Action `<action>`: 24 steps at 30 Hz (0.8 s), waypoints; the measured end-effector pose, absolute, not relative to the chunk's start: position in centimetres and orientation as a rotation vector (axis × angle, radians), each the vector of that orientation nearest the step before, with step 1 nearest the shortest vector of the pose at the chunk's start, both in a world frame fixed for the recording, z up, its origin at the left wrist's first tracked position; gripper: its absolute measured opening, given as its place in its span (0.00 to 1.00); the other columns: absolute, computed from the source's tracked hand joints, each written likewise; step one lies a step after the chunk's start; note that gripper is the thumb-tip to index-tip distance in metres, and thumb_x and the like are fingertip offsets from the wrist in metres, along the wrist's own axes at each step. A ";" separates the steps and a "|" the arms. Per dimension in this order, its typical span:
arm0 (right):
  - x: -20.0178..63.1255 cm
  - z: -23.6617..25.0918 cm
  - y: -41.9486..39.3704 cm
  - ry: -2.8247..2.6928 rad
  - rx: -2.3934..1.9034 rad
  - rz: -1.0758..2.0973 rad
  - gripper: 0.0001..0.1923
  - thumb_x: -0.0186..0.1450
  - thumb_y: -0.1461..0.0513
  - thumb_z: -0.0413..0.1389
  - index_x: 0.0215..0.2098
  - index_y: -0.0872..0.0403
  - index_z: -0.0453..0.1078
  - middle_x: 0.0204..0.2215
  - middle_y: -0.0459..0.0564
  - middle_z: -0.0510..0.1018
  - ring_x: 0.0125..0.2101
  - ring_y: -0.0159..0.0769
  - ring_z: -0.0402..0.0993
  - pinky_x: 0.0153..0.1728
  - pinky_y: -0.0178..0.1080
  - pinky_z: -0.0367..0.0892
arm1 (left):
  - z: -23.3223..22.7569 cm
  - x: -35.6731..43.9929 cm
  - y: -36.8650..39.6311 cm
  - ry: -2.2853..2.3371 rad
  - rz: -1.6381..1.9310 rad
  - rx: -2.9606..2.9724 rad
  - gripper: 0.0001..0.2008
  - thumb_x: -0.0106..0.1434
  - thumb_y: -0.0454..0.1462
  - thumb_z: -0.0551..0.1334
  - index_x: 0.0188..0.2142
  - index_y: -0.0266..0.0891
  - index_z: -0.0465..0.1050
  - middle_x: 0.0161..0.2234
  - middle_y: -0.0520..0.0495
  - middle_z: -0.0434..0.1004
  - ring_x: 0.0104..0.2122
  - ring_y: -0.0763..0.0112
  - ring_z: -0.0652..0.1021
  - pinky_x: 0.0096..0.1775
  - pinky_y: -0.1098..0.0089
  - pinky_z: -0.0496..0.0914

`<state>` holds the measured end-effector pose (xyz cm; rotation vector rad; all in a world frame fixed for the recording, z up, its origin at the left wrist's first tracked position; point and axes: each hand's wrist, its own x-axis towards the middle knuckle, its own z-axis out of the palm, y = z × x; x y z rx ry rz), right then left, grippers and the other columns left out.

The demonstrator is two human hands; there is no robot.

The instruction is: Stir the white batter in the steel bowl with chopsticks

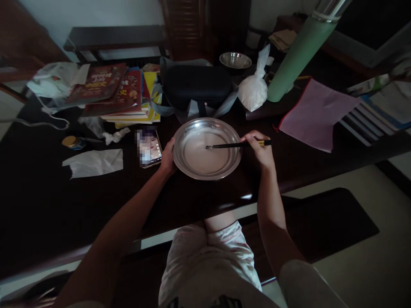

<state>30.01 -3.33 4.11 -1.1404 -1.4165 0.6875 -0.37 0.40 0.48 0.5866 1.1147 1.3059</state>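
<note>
A round metal bowl (207, 173) stands on the dark table before me, with a pale, whitish layer in its bottom. My left hand (168, 156) grips the bowl's left rim, its fingers partly hidden by the wall. On the other side, my right hand (259, 147) is closed around dark chopsticks (229, 145) with a yellow band near the upper end. Their tips reach down to the pale contents near the bowl's middle. Just left of my left hand lies a phone (150, 147) with its screen lit.
Behind the bowl sits a black case (197, 83) with grey straps. A tied bag of white powder (253, 92), a green cylinder (298, 60) and a pink mesh pouch (316, 113) are to the right. Books (109, 92), tissue (96, 162) and a small jar (73, 142) lie left. Another metal bowl (235, 60) stands behind.
</note>
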 end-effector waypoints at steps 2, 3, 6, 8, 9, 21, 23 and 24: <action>30.1 4.1 -3.4 -1.373 -1.143 0.696 0.23 0.66 0.40 0.63 0.28 0.47 0.79 0.25 0.44 0.81 0.30 0.36 0.79 0.36 0.41 0.74 | 0.5 -0.3 0.4 1.109 1.300 0.586 0.14 0.59 0.50 0.69 0.34 0.41 0.78 0.30 0.47 0.84 0.45 0.53 0.85 0.48 0.59 0.80; 30.0 4.1 -3.4 -1.392 -1.140 0.716 0.23 0.66 0.39 0.63 0.28 0.47 0.79 0.25 0.44 0.81 0.29 0.36 0.79 0.36 0.41 0.75 | 0.5 -0.3 0.4 1.107 1.298 0.586 0.15 0.59 0.50 0.69 0.33 0.41 0.78 0.30 0.46 0.84 0.45 0.52 0.85 0.47 0.59 0.80; 29.9 4.1 -3.4 -1.522 -1.136 0.759 0.24 0.65 0.38 0.62 0.28 0.48 0.79 0.27 0.45 0.82 0.32 0.37 0.80 0.39 0.42 0.75 | 0.4 -0.3 0.5 1.110 1.294 0.576 0.15 0.60 0.50 0.69 0.33 0.42 0.78 0.30 0.46 0.84 0.45 0.52 0.85 0.47 0.58 0.81; 29.9 4.1 -3.4 -1.522 -1.154 0.728 0.24 0.66 0.38 0.62 0.28 0.47 0.80 0.28 0.45 0.83 0.33 0.37 0.80 0.40 0.43 0.75 | 0.4 -0.3 0.5 1.118 1.296 0.571 0.14 0.61 0.50 0.68 0.34 0.42 0.78 0.31 0.46 0.85 0.45 0.52 0.85 0.47 0.59 0.81; 29.9 4.1 -3.4 -1.484 -1.164 0.705 0.24 0.66 0.39 0.62 0.28 0.47 0.79 0.28 0.45 0.83 0.33 0.38 0.80 0.40 0.43 0.75 | 0.4 -0.3 0.5 1.120 1.298 0.572 0.14 0.61 0.50 0.68 0.34 0.41 0.78 0.31 0.46 0.85 0.45 0.52 0.85 0.47 0.59 0.80; 30.0 4.2 -3.4 -1.397 -1.172 0.684 0.24 0.65 0.38 0.62 0.28 0.47 0.79 0.26 0.44 0.82 0.31 0.38 0.80 0.39 0.43 0.75 | 0.7 -0.4 0.4 1.115 1.285 0.596 0.13 0.62 0.49 0.67 0.33 0.42 0.78 0.30 0.47 0.84 0.44 0.54 0.85 0.47 0.59 0.80; 30.0 4.2 -3.4 -1.403 -1.157 0.722 0.24 0.65 0.38 0.62 0.27 0.47 0.78 0.26 0.44 0.81 0.31 0.37 0.79 0.38 0.43 0.75 | 0.7 -0.3 0.4 1.126 1.284 0.588 0.13 0.61 0.49 0.68 0.33 0.42 0.78 0.30 0.47 0.84 0.45 0.53 0.85 0.47 0.59 0.80; 29.9 4.2 -3.5 -1.441 -1.148 0.743 0.24 0.66 0.39 0.62 0.28 0.47 0.79 0.26 0.45 0.81 0.31 0.37 0.79 0.38 0.43 0.75 | 0.7 -0.3 0.4 1.131 1.285 0.582 0.13 0.61 0.49 0.68 0.33 0.42 0.78 0.29 0.47 0.84 0.44 0.52 0.85 0.47 0.59 0.81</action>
